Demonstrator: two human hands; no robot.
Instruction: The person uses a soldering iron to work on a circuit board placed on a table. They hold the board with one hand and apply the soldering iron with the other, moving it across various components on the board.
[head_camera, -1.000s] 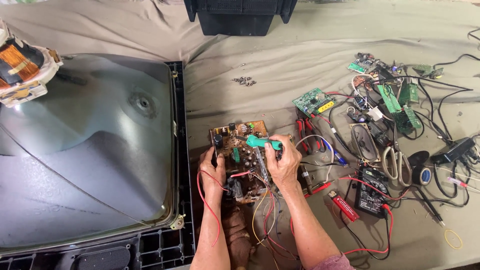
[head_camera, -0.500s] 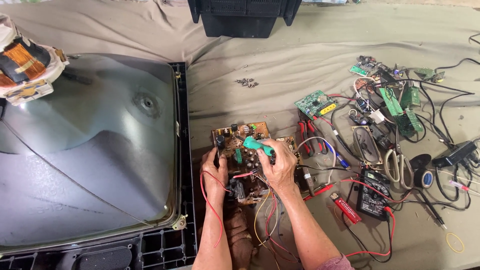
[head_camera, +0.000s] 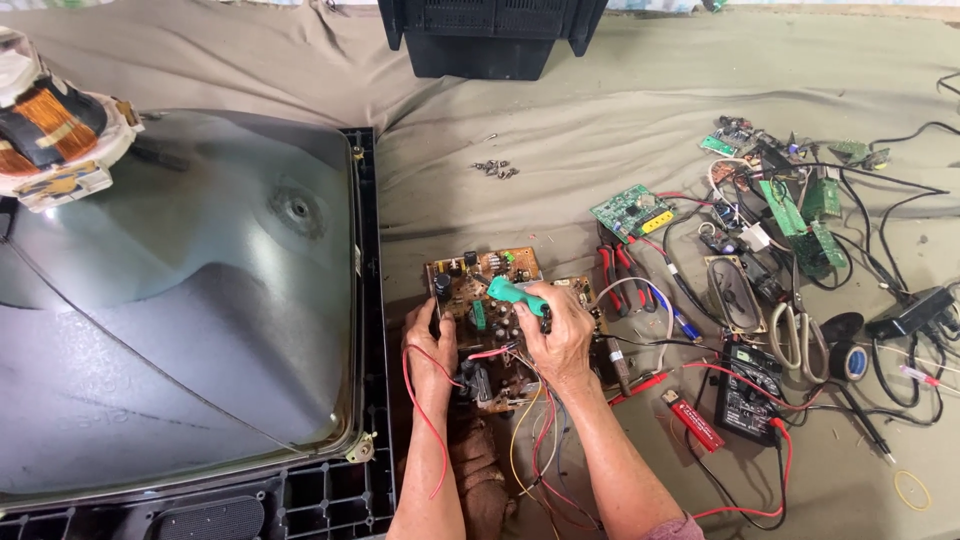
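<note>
Your left hand has little room: the tube's black frame runs just beside it, and the big grey tube fills everything beyond. To your right the cloth is crowded with a meter, scissors, pliers, green boards and tangled wires; open cloth lies only above the board, up to a few loose screws.

Your forearms are cut off at the bottom edge. Your hands cover the board's lower part, and the tool's tip is hidden.

The brown board sits on the cloth between your hands, packed with small parts, red and yellow wires trailing toward you. Your left grip clamps the board's left edge; your right hand is closed on a green-handled tool above it.
</note>
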